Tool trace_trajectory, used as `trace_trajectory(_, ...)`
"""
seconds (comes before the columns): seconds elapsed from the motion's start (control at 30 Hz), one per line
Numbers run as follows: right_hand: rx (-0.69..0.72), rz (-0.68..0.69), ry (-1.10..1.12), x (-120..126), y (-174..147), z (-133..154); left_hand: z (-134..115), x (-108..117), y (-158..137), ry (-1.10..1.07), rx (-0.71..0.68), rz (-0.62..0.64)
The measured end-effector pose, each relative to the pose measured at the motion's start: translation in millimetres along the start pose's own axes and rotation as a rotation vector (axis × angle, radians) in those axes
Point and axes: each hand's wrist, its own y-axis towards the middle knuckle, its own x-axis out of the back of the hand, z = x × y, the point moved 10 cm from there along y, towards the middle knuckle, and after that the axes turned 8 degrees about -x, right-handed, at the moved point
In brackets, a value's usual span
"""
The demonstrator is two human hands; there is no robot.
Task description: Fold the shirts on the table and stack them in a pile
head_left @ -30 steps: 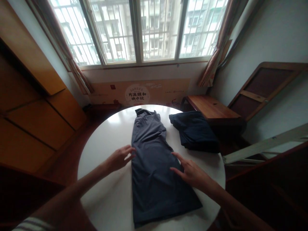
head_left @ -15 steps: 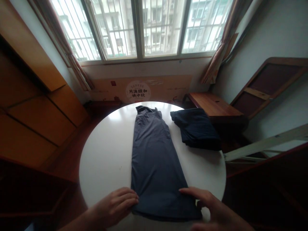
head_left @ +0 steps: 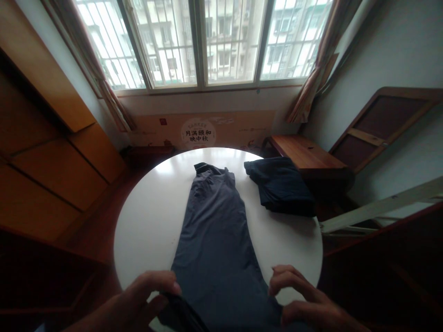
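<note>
A long grey garment [head_left: 216, 240] lies flat down the middle of a round white table [head_left: 148, 221], its far end pointing at the window. My left hand [head_left: 145, 297] pinches the garment's near left corner and lifts it off the table. My right hand [head_left: 304, 299] curls over the near right corner, fingers bent around the cloth edge. Both hands are at the table's near edge.
A folded dark navy garment [head_left: 280, 184] lies at the table's far right. A wooden bench [head_left: 304, 157] stands behind it near the wall. Wooden cabinets [head_left: 51, 152] line the left side. A pale slanted board [head_left: 380, 207] leans at the right.
My hands slid from the garment's middle down to its near hem, then closed on its two near corners. The near end of the cloth has lifted and shifted slightly left.
</note>
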Motion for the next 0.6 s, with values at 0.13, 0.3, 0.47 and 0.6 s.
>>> trace_trajectory(0.13,-0.180,-0.313,0.243,42.9,56.7,-46.2,40.1,62.0,61.5,0.041,0.145,-0.451)
trace_trajectory(0.3,-0.261,-0.522,0.429,84.8,194.9,-97.2,147.1,95.2,180.7,-0.144,0.273,-0.588)
trace_trajectory(0.47,-0.489,-0.580,0.156,107.2,275.5,-156.7,240.2,83.7,235.1,-0.100,0.423,-0.534)
trace_trajectory(0.6,-0.574,-0.640,-0.039,124.2,282.5,-191.6,277.6,65.6,247.7,-0.013,0.501,-0.491)
